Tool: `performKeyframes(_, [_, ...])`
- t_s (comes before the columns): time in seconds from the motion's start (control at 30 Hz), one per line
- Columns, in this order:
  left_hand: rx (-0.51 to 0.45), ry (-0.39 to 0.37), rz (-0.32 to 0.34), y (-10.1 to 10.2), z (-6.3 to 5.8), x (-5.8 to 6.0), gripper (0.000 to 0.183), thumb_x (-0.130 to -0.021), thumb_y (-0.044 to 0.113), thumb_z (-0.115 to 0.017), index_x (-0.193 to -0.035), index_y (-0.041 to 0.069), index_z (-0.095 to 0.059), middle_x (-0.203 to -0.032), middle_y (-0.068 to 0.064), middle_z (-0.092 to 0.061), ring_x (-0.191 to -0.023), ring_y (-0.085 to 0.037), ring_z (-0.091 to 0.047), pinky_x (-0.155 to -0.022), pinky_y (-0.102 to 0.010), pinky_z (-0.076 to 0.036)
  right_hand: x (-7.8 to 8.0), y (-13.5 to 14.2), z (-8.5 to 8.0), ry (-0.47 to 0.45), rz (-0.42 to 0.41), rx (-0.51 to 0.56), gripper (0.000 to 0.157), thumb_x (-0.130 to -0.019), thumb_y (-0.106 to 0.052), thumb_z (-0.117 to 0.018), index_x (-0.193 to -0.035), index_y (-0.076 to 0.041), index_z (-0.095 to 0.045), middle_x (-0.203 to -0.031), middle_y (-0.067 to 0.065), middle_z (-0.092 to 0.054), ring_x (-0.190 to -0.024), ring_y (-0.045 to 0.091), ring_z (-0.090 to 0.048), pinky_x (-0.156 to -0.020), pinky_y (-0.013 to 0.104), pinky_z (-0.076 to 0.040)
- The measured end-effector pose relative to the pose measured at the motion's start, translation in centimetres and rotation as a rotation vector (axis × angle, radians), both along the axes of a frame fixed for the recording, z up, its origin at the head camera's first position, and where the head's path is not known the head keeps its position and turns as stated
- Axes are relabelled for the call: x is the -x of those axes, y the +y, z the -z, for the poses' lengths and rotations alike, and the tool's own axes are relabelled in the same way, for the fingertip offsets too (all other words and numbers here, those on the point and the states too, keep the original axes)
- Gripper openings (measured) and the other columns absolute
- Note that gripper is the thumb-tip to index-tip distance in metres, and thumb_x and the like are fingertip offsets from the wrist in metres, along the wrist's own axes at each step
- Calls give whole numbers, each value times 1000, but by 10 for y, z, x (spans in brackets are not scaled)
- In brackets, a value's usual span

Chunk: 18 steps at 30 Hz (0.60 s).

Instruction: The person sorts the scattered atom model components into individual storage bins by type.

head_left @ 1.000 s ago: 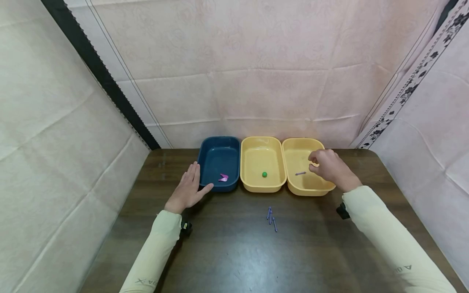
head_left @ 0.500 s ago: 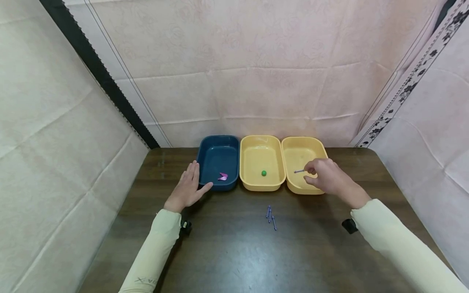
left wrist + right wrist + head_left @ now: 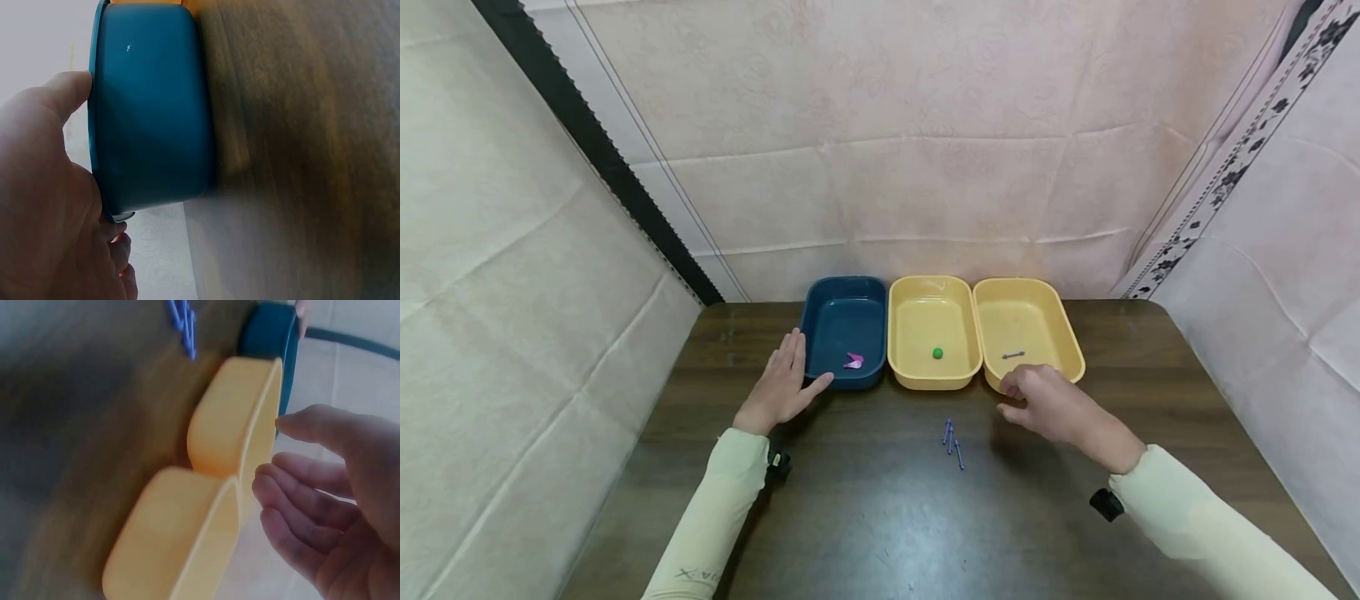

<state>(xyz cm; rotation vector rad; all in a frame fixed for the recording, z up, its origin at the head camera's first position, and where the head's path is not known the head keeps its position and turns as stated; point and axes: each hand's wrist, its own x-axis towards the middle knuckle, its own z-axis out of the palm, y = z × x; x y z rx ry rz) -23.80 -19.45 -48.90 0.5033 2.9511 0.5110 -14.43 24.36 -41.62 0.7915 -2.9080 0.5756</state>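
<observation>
My left hand (image 3: 778, 383) lies with straight fingers along the left side of a blue tub (image 3: 842, 287). In the left wrist view its thumb and palm rest at the rim of the blue tub (image 3: 150, 112). My right hand (image 3: 1048, 406), fingers loosely bent, hovers over the front edge of the right yellow tub (image 3: 1052, 321) and holds nothing. Inside that tub lies a thin purple stick with knobbed ends (image 3: 1013, 355). Several similar purple sticks (image 3: 953, 444) lie on the table, left of the right hand; the right wrist view also shows these sticks (image 3: 183, 328).
Between the blue tub and the right one stands a middle yellow tub (image 3: 934, 308) with a small green ball (image 3: 937, 353). A pink, notched piece (image 3: 853, 361) lies in the blue tub. Behind the brown table (image 3: 880, 525) hangs pale cloth (image 3: 880, 200), with more at both sides.
My right hand has come from over the right yellow tub toward its front edge, nearer me, and uncovers the purple stick inside. The left hand has stayed by the blue tub.
</observation>
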Motion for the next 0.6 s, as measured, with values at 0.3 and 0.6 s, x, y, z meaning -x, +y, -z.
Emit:
performKeyframes(0.3, [16,5,-4,1,0,1,106,-104,72,-41,-169,0,0,-179,-18,5,-167,-40,0,-134,-59,-10,-17,-23,29,-84,-44,-16,13,-88,-11,-84,-95,-4,-76,-84,3,-75,-73,6,-65,-64,24,-58])
performKeyframes(0.6, [0,11,-2,0,1,1,106,-103,73,-41,-168,-1,0,-179,-18,5,-166,-41,0,-134,-60,-10,-30,-45,62,-162,-9,15,18,-89,-14,-83,-78,-15,-68,-72,-5,-59,-63,1,-47,-54,19,-42])
